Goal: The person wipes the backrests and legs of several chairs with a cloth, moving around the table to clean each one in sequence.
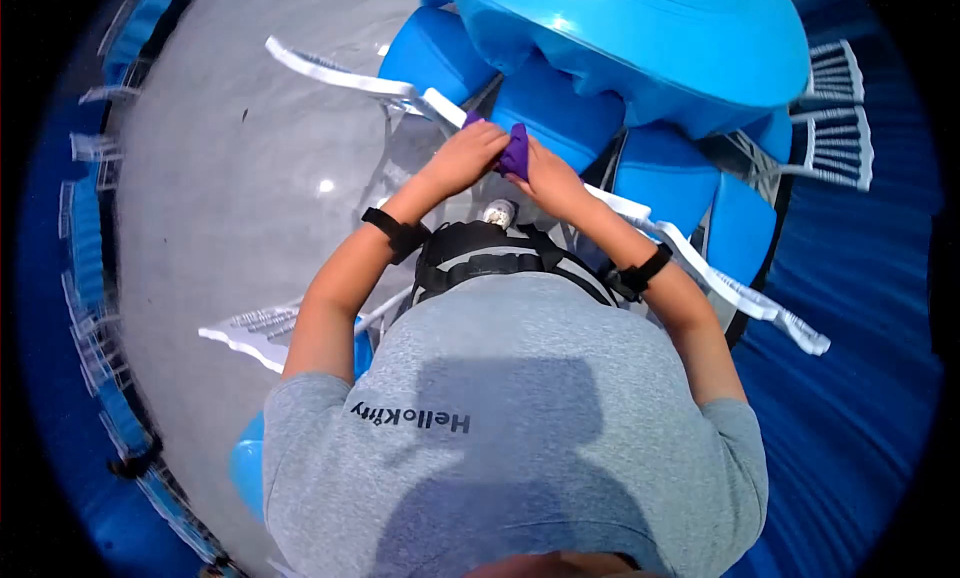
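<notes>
A purple cloth (514, 152) is bunched between my two hands, over the white top edge of a chair back (445, 109). My left hand (470, 156) has its fingers closed on the cloth from the left side. From the right, my right hand (547, 181) grips the cloth's other side, thumb toward my body. The white chair-back edges run out to both sides beneath my forearms. Black bands sit round both forearms.
Blue chair seats (560, 113) surround a round table under a shiny blue cover (640, 28). More white chair backs (838, 148) stand at the right. Grey floor (220, 178) lies at the left, blue fabric (860, 278) at the right.
</notes>
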Available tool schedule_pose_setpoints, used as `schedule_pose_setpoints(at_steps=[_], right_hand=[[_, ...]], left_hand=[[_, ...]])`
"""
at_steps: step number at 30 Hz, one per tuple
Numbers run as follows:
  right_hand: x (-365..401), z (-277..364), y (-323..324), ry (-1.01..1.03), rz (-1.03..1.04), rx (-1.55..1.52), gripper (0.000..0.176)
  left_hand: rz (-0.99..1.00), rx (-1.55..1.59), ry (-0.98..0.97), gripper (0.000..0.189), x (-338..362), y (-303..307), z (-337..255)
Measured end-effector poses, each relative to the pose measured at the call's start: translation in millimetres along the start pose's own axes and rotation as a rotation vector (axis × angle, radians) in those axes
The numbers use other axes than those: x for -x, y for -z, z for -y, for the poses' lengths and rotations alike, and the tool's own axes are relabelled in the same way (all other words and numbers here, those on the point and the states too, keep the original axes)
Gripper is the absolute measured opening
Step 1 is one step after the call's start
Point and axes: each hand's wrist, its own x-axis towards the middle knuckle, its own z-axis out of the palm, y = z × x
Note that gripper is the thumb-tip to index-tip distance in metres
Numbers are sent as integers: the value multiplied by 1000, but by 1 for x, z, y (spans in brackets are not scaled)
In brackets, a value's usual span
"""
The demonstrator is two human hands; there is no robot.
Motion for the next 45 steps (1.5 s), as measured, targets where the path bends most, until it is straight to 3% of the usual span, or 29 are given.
schedule_pose_setpoints(at_steps=[2,5,9,14,15,16,18,20,22,25,28,30,32,34,35,40,43,45], right_hand=[[-27,5,-22,71,24,106,67],[-49,18,-33,-75,72,253,58],[-44,26,-23,-134,59,254,61],[-25,25,-16,-123,-28,237,52],[-18,23,-8,-136,-33,109,44],[-6,16,-3,-163,-39,118,44],[17,-3,7,-117,-85,-159,37],[45,-21,17,-203,-86,-163,33],[71,-27,37,-164,67,88,31],[106,-43,48,-144,-59,23,31],[148,-74,67,-133,-121,39,35],[180,-98,89,-64,-30,-91,37],[209,-112,110,-8,-64,-69,28],[228,-123,132,-176,-119,-312,24],[236,-126,144,-187,-221,-392,27],[270,-131,229,-121,-140,-555,36],[278,-140,256,-6,38,-436,43],[286,-148,240,122,93,-153,46]], left_hand=[[-73,-193,70,38,14,-2,20],[-89,-157,139,38,17,4,34],[-94,33,127,42,18,4,37],[-136,41,48,40,12,-4,28],[-123,42,17,38,8,-7,23],[-96,97,13,35,3,-5,11],[-54,250,28,33,-13,-19,-6],[-50,288,6,33,-28,-29,-28],[23,159,-77,35,-46,-28,-55],[185,154,26,39,-68,-40,-88],[11,168,-89,44,-89,-80,-128],[15,39,-91,47,-108,-105,-159],[-134,342,-114,47,-125,-133,-186],[-161,350,-47,47,-147,-136,-220],[-206,295,-79,48,-160,-135,-232],[-383,86,-74,48,-183,-106,-286],[-246,-10,-63,44,-166,-81,-307],[-112,3,-10,43,-154,-87,-310]])
